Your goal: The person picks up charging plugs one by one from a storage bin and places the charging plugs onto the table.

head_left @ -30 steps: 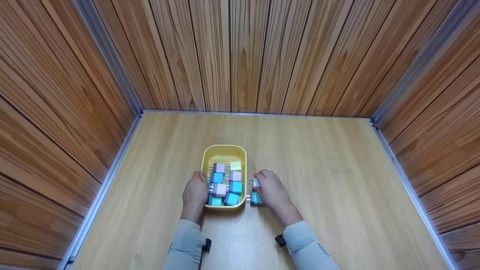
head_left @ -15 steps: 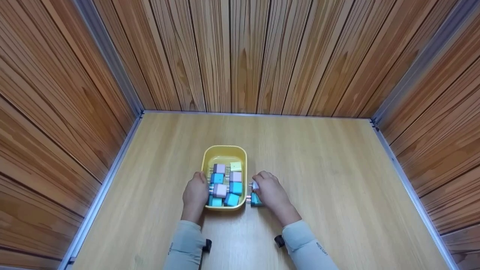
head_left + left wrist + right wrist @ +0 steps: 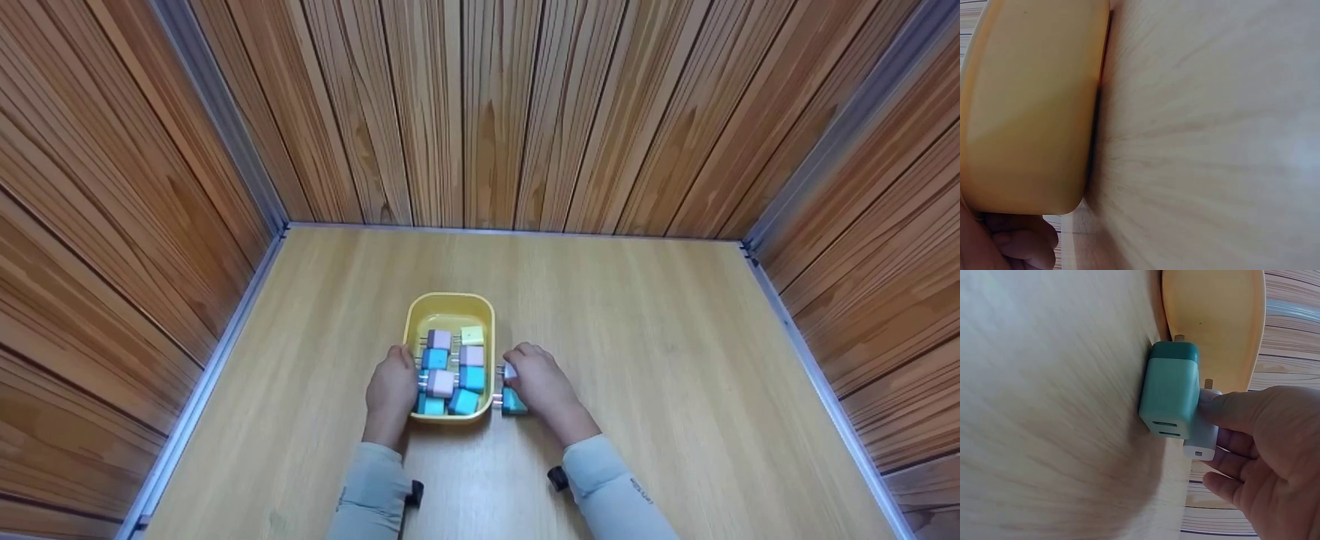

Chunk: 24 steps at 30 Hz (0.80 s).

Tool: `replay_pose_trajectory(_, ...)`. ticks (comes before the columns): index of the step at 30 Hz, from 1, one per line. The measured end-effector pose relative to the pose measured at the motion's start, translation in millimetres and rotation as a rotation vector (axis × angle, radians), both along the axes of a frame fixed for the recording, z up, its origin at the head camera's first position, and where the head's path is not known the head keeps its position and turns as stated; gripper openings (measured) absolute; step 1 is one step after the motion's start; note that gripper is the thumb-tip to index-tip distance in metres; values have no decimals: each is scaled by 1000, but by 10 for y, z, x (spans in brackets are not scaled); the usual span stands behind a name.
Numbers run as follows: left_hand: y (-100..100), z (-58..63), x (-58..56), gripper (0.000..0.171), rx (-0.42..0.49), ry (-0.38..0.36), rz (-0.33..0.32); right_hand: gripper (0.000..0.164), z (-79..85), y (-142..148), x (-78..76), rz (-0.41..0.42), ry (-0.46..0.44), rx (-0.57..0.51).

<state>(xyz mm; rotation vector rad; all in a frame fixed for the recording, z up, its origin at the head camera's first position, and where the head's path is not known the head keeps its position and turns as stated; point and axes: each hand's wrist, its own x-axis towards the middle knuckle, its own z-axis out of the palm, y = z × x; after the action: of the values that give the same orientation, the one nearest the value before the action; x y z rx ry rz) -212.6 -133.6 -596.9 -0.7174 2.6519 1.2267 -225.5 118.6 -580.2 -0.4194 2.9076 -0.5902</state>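
My left hand (image 3: 391, 386) grips the left rim of a yellow plastic tub (image 3: 450, 296), with its thumb at the rim and fingers on the outer wall. Inside the tub lie several wall chargers in blue, lilac and pale yellow, such as a lilac one (image 3: 440, 383). Just right of the tub, my right hand (image 3: 546, 382) pinches a white charger (image 3: 1201, 436) between thumb and fingers. Close beside that one, on the table, is a teal two-port charger (image 3: 1169, 396). Both have their prongs pointing at the tub's side wall.
The pale wooden table (image 3: 675, 360) extends on both sides of the tub. Wood-plank panels (image 3: 487, 112) enclose it at the back, left and right, with metal strips along their edges. A black wrist camera (image 3: 559, 478) sits on the right cuff.
The right hand and forearm have shifted slightly left, with the white charger still pinched. The left hand keeps its grip on the tub, and the chargers inside lie as before.
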Motion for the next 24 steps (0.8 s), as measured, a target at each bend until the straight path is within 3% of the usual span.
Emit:
replay_pose_trajectory(6,-7,-12,22,54,-6,29,-11,37,-10,-5,-33,22,-12,-4)
replay_pose_trajectory(24,-7,-26,5,53,14,15,0,36,-19,-15,-115,-18,-168,-78)
